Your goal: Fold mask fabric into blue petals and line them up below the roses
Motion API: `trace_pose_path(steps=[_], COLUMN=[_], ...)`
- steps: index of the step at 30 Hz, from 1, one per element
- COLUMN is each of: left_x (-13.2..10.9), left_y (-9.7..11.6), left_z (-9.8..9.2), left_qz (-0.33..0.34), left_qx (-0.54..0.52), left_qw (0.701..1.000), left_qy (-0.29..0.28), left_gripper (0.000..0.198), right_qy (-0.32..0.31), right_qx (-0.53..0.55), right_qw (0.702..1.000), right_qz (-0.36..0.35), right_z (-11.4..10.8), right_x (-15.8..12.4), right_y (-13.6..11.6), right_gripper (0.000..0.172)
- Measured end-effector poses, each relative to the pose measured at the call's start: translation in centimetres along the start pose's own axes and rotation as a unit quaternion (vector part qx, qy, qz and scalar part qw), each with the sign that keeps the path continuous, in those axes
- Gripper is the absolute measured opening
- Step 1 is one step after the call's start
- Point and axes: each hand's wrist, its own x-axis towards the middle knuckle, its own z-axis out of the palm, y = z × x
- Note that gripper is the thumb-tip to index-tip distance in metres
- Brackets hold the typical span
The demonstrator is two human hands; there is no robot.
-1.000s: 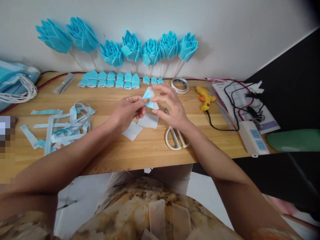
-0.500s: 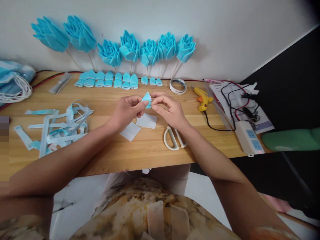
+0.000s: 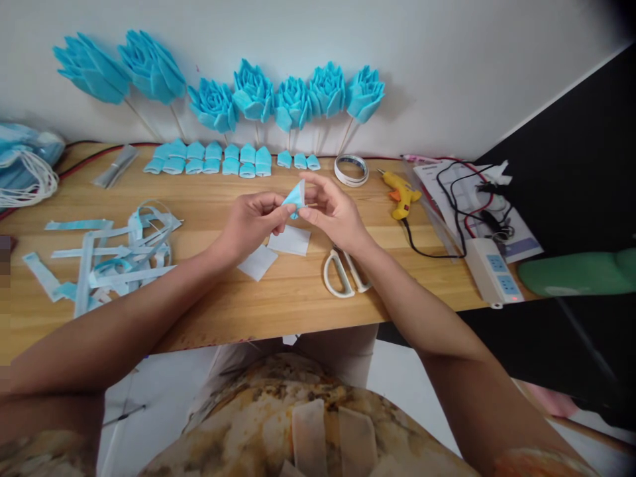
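Observation:
Between the fingers of both hands is a small folded piece of light blue mask fabric (image 3: pixel 294 197), its pointed end up and a paler face showing on the right. My left hand (image 3: pixel 248 222) pinches it between thumb and fingers from the left. On the other side, my right hand (image 3: pixel 335 211) has its thumb at the lower corner and its fingers bent behind the right edge. Two pale fabric squares (image 3: pixel 291 240) lie on the table just below the hands. White-handled scissors (image 3: pixel 338 277) rest under my right wrist, their blades hidden.
Several folded blue petals (image 3: pixel 213 152) line the back of the wooden table (image 3: pixel 209 324). Blue fabric flowers (image 3: pixel 293 103) on sticks lean against the wall. Strip offcuts (image 3: pixel 114 255) lie left. A tape roll (image 3: pixel 351 171), yellow glue gun (image 3: pixel 401 195) and power strip (image 3: pixel 493 273) stand right.
The fabric piece has been turned and opened out a little, so its paler face now shows. My right fingers have shifted slightly upward; the view has swung slightly right.

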Motion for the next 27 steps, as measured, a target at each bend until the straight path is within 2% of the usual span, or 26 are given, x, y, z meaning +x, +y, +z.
trace_pose_path(steps=[9, 20, 27], left_x=[0.3, 0.4, 0.2], left_y=[-0.7, -1.2, -0.8], left_z=[0.0, 0.0, -0.1], left_qz=[0.005, 0.004, 0.015], left_qx=[-0.020, -0.019, 0.011], left_qw=[1.000, 1.000, 0.999], left_qy=[0.003, -0.007, -0.038], left_gripper=[0.028, 0.036, 0.038], right_qy=[0.006, 0.039, 0.039], right_qx=[0.043, 0.007, -0.011], right_qw=[0.999, 0.999, 0.999], right_qz=[0.007, 0.006, -0.001], right_z=[-0.2, 0.1, 0.2], right_x=[0.2, 0.1, -0.1], right_y=[0.7, 0.7, 0.2], right_gripper=[0.054, 0.041, 0.036])
